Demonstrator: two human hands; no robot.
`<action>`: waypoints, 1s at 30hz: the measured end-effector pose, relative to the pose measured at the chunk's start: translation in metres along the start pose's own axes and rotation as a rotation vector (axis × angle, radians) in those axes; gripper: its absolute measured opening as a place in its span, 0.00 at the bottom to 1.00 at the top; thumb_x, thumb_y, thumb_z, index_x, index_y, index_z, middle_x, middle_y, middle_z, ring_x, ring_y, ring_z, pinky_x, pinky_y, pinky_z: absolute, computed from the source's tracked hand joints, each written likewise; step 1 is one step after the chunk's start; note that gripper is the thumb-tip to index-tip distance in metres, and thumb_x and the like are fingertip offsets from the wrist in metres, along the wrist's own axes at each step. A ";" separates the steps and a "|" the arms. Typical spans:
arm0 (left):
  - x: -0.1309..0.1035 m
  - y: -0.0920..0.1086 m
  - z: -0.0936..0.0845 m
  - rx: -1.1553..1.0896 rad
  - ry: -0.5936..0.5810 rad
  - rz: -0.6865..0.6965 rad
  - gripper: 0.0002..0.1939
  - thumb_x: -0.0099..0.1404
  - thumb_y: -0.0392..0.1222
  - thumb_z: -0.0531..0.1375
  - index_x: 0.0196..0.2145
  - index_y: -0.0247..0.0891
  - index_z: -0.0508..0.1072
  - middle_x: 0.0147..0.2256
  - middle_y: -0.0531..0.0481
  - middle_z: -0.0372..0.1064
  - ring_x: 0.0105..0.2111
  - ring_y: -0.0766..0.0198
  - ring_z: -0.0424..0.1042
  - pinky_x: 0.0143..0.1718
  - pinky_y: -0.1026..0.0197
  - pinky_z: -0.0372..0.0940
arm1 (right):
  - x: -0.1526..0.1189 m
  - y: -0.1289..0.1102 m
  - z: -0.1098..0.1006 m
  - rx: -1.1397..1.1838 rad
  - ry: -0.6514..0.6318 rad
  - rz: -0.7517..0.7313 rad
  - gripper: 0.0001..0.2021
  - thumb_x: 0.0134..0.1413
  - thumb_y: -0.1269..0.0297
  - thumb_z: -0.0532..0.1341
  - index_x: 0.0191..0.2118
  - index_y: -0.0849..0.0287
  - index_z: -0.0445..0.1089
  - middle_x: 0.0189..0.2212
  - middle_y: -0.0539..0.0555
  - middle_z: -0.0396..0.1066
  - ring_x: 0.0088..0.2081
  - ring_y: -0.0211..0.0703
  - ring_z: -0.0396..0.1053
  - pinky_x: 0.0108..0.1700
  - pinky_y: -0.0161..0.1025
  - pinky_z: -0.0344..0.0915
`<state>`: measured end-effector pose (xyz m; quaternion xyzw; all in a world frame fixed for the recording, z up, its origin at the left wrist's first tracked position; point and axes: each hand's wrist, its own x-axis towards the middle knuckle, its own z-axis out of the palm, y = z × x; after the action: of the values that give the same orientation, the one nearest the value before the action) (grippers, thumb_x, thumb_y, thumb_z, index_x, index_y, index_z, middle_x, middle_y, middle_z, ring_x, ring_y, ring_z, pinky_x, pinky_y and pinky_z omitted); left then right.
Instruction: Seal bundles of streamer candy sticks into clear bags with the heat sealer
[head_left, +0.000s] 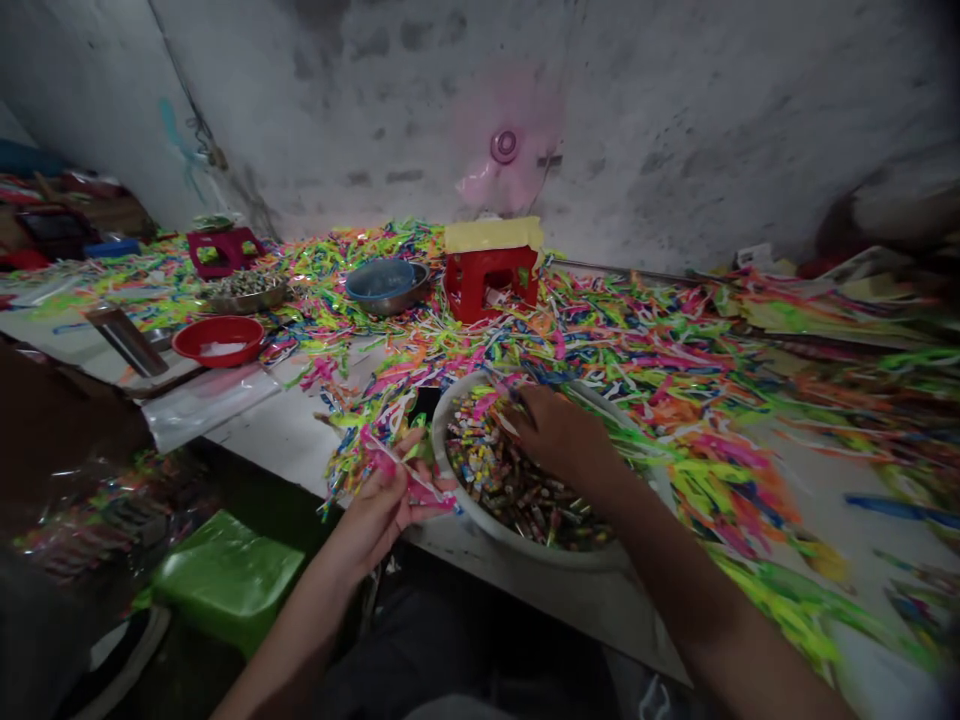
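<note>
My left hand is closed around a pink plastic strip with white along it, just left of the bowl and above the table's front edge. My right hand reaches into a round white bowl, its fingers bent together near the far rim. What those fingertips hold, if anything, is too blurred to make out. Small short rods, many brown and metallic, fill the bowl; yellow, pink and white bits lie at its left side. A dark flat object shows partly behind my left hand.
Heaps of bright plastic strips cover much of the table. Behind stand a red stool, a pink fan, a blue bowl and a red basin. A green stool is below left, beside another person's shoe.
</note>
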<state>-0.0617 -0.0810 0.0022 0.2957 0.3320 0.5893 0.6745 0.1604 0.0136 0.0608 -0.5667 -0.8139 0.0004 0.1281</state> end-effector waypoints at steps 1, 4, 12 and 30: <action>-0.001 -0.001 0.001 0.016 0.013 -0.004 0.34 0.59 0.46 0.67 0.61 0.45 0.63 0.38 0.48 0.76 0.44 0.54 0.76 0.48 0.55 0.71 | 0.010 0.005 0.003 -0.074 0.017 0.015 0.19 0.66 0.54 0.49 0.52 0.61 0.66 0.47 0.64 0.71 0.43 0.52 0.72 0.39 0.40 0.63; -0.002 -0.005 0.002 0.056 0.083 0.006 0.27 0.57 0.44 0.68 0.54 0.41 0.68 0.40 0.46 0.77 0.43 0.56 0.77 0.43 0.59 0.72 | 0.020 0.013 0.014 -0.117 0.048 0.009 0.23 0.64 0.52 0.52 0.57 0.62 0.64 0.51 0.67 0.68 0.46 0.55 0.70 0.43 0.45 0.65; 0.000 -0.018 0.018 0.065 0.125 0.036 0.16 0.53 0.49 0.69 0.36 0.39 0.72 0.39 0.49 0.78 0.39 0.59 0.76 0.37 0.64 0.69 | -0.066 -0.045 0.053 0.898 -0.099 -0.065 0.11 0.59 0.59 0.56 0.37 0.57 0.73 0.28 0.49 0.74 0.27 0.39 0.68 0.31 0.34 0.62; 0.002 -0.026 0.034 0.149 0.361 0.087 0.18 0.48 0.44 0.72 0.30 0.37 0.69 0.24 0.59 0.69 0.25 0.71 0.71 0.32 0.64 0.73 | -0.116 -0.018 0.064 0.954 0.157 0.076 0.14 0.63 0.53 0.53 0.39 0.56 0.71 0.28 0.52 0.70 0.28 0.40 0.67 0.32 0.35 0.63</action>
<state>-0.0190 -0.0824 0.0023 0.2481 0.4771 0.6352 0.5543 0.1678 -0.0905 -0.0223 -0.4724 -0.6894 0.3356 0.4347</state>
